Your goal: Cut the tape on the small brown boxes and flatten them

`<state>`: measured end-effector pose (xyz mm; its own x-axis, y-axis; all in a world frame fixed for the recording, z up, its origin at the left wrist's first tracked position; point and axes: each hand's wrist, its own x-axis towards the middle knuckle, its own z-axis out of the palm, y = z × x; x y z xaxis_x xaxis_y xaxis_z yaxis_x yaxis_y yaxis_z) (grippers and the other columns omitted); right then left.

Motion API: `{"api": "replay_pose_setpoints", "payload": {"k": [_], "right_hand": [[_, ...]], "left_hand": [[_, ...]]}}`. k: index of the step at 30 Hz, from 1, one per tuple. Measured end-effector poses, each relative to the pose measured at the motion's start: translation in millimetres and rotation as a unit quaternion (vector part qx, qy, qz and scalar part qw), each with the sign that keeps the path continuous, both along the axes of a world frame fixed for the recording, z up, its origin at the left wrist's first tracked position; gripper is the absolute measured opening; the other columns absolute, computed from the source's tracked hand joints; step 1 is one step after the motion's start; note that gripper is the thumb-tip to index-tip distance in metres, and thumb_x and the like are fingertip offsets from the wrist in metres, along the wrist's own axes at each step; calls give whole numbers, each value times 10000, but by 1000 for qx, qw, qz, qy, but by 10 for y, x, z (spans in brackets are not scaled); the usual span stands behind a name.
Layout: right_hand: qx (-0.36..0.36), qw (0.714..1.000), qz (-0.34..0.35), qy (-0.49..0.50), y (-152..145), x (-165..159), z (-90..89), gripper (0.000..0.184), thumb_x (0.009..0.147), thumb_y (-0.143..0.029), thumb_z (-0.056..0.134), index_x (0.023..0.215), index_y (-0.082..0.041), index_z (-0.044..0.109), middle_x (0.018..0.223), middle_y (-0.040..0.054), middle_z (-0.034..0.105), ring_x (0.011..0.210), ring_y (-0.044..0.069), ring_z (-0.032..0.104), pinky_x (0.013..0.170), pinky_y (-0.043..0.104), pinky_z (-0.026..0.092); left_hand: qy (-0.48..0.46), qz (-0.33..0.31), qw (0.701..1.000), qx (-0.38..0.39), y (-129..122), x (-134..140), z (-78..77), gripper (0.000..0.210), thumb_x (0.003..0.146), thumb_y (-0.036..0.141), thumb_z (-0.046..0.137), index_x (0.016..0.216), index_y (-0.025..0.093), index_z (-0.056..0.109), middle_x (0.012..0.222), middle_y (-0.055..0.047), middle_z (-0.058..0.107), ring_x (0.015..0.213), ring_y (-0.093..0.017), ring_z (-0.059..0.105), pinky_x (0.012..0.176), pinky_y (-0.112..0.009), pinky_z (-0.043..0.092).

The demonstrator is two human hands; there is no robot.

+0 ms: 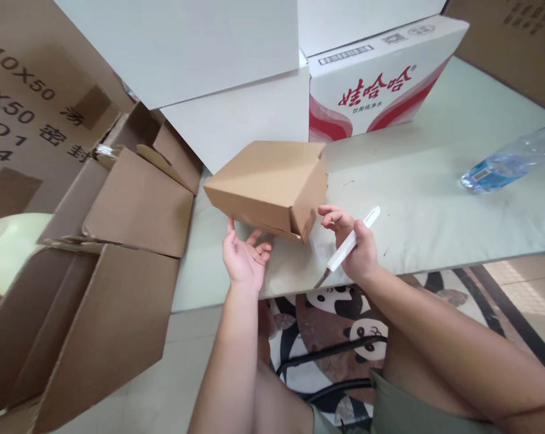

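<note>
A small brown cardboard box rests on the pale cloth-covered table, slightly tilted, in the middle of the head view. At its near edge is my left hand, palm up with the fingers apart; the fingertips reach the underside, and whether they bear its weight I cannot tell. My right hand, just right of the box's near corner, is closed around a white utility knife. The knife's dark blade points down and left, apart from the box. The right fingertips come close to the box's side.
Behind the box stand large white cartons and a white-and-red printed carton. A clear plastic bottle lies on the table at right. Large open brown cartons crowd the left. Below the table edge is a panda-patterned mat.
</note>
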<state>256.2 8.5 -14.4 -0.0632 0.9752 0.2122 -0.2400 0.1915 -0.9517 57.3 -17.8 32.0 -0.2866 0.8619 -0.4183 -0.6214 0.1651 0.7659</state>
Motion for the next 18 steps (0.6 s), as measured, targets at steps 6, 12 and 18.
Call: {"api": "replay_pose_setpoints", "payload": {"k": [6, 12, 18], "right_hand": [[-1, 1000, 2, -30, 14, 0, -32, 532, 910, -690, 324, 896, -279, 662, 1399, 63, 524, 1423, 333, 395, 1096, 529, 366], [-10, 999, 43, -23, 82, 8, -93, 556, 919, -689, 355, 1395, -434, 484, 1657, -41, 318, 1567, 303, 191, 1219, 595, 204], [6, 998, 17, -64, 110, 56, -147, 649, 900, -693, 346, 1501, -452, 390, 1568, -10, 447, 1531, 327, 269, 1201, 629, 235]], "left_hand": [[55, 7, 998, -6, 2, -9, -10, 802, 888, 512, 416, 1590, 470, 30, 941, -57, 623, 451, -108, 567, 394, -187, 350], [78, -25, 997, 11, -1, -5, -29, 772, 892, 518, 404, 1606, 417, 128, 905, -81, 645, 454, -112, 575, 391, -178, 328], [72, 6, 997, 15, 4, -41, -46, 829, 860, 513, 460, 1606, 417, 112, 877, -66, 671, 448, -115, 574, 394, -184, 347]]}}
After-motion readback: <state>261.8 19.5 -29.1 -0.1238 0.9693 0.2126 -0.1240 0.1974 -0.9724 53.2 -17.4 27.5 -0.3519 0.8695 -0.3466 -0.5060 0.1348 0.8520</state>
